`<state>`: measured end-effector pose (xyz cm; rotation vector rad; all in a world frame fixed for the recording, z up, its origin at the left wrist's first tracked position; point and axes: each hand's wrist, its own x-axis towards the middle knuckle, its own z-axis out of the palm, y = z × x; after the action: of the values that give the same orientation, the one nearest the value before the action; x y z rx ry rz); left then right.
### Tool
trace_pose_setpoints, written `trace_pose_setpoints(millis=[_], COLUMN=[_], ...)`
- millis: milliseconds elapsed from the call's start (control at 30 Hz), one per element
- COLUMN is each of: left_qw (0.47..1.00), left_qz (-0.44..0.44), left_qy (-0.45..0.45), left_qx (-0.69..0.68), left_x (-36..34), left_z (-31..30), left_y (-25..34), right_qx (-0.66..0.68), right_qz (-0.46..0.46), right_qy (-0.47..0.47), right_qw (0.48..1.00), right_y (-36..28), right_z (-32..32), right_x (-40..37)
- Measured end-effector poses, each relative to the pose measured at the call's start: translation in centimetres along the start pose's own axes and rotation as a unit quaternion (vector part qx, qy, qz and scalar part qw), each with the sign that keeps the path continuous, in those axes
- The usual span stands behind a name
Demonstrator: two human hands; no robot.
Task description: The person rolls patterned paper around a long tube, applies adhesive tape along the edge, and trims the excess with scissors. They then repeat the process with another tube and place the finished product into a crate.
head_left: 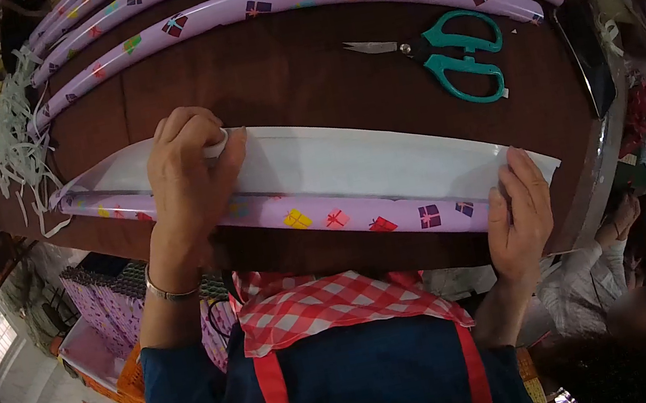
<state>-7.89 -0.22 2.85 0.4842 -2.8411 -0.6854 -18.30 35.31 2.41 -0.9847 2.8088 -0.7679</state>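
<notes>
A sheet of lilac wrapping paper (315,207) printed with coloured gift boxes lies along the near side of the brown table, its near part rolled into a long tube. Its white back (350,158) faces up behind the tube. My left hand (192,159) is closed, fingers curled and thumb pressed in, at the paper's far edge left of centre; a small white bit shows between the fingers. My right hand (519,207) grips the right end of the roll, thumb on the near side and fingers over the paper.
Scissors with teal handles (463,58) lie slightly open on the brown table (306,98). Several finished lilac rolls (257,9) line the far side. White paper strips (15,125) hang at the left. A crate (98,363) stands below left; another person's arm (622,224) shows at right.
</notes>
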Motion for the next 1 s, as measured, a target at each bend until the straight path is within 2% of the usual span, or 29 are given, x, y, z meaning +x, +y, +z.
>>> trace_pose_setpoints(millis=[333,433,500,600,767,833,1000], left_qw=[0.999,0.999,0.997,0.995,0.994,0.992,0.991], left_qz=[0.021,0.024,0.036,0.068,0.053,0.043,0.016], left_qy=[0.016,-0.024,-0.042,-0.062,-0.062,-0.066,-0.072], left_qx=[0.023,0.032,-0.059,-0.042,-0.079,-0.094,-0.111], left_x=[-0.1,-0.1,-0.3,-0.6,-0.5,-0.3,-0.2], left_z=[0.1,-1.0,-1.5,-2.6,-2.2,-1.9,-1.7], left_y=[-0.3,-1.0,-1.5,-2.4,-2.7,-2.8,-2.6], right_qx=[-0.010,-0.015,-0.018,-0.024,-0.041,-0.070,0.038], right_qz=[-0.005,-0.010,-0.014,-0.022,-0.048,-0.088,-0.232], right_qy=[0.004,0.006,0.007,0.016,0.033,0.040,-0.029], right_qw=[1.000,1.000,1.000,0.999,0.997,0.993,0.972], right_y=[-0.2,-0.1,0.0,0.3,0.8,-0.8,-8.1], right_z=[-0.1,0.0,-0.1,-0.1,-0.1,0.3,4.9], right_x=[0.2,0.2,0.3,0.3,0.1,0.3,2.7])
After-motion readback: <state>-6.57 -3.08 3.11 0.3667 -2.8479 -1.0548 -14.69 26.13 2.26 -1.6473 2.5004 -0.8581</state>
